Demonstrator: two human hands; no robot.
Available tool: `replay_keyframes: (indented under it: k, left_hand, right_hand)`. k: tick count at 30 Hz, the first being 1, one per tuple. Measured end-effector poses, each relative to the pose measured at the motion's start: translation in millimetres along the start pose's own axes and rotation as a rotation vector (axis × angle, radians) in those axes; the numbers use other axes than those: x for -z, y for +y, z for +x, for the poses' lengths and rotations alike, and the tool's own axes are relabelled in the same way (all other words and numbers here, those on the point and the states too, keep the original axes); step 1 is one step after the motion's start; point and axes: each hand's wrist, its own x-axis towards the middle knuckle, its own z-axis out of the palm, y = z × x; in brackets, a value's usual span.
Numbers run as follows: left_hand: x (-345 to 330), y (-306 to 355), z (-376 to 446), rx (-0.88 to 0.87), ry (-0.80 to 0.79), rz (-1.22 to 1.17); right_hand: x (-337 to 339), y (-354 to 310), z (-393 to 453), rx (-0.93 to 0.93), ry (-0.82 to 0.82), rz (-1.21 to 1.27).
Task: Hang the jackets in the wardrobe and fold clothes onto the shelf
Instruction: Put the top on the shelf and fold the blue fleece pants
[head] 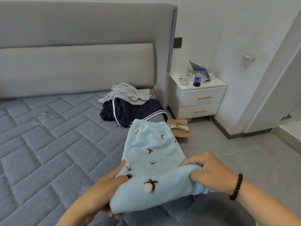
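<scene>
The pants (151, 154) lie on the mattress (48, 144) edge, the shorts (130, 111) behind them, the nightstand (198, 98) right.

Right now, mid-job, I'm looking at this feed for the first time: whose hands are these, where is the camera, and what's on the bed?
There is no machine here: a person wears one wide-angle camera on the head, looking down at their own hands. The left hand and right hand both grip light blue fleece pants with a small printed pattern, spread over the edge of a grey quilted mattress. Farther back on the mattress lie dark navy shorts with a grey garment on top. Beside the bed stands a white nightstand with a bottle on it.
</scene>
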Motion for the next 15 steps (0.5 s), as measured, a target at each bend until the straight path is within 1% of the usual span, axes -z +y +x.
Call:
replay_keyframes:
  k: [2, 4, 6, 9, 10, 12, 15]
  left_hand:
    - [0.3, 9.4, 9.2, 0.000, 0.065, -0.136]
    - [5.7, 20.1, 23.0, 0.014, 0.088, -0.284]
    - [16.2, 26.3, 45.7, 0.026, 0.079, -0.398]
    - [29.1, 38.8, 87.8, 0.015, 0.147, -0.554]
    - [32.3, 44.6, 102.3, -0.008, 0.183, -0.584]
    - [36.2, 51.8, 128.0, -0.108, 0.269, -0.584]
    - [34.2, 43.0, 160.0, -0.205, 0.399, -0.480]
  right_hand:
    - [8.5, -2.8, 17.3, 0.013, 0.042, 0.055]
    - [18.4, -4.8, 42.3, 0.015, 0.117, 0.080]
    - [28.5, -4.3, 77.5, 0.033, 0.215, 0.071]
    - [38.1, -1.2, 134.9, 0.059, 0.309, 0.053]
    - [40.1, 1.9, 155.1, 0.066, 0.321, 0.044]
    - [42.3, 11.2, 194.0, 0.075, 0.351, 0.025]
    - [38.2, 35.8, 241.4, 0.045, 0.454, 0.046]
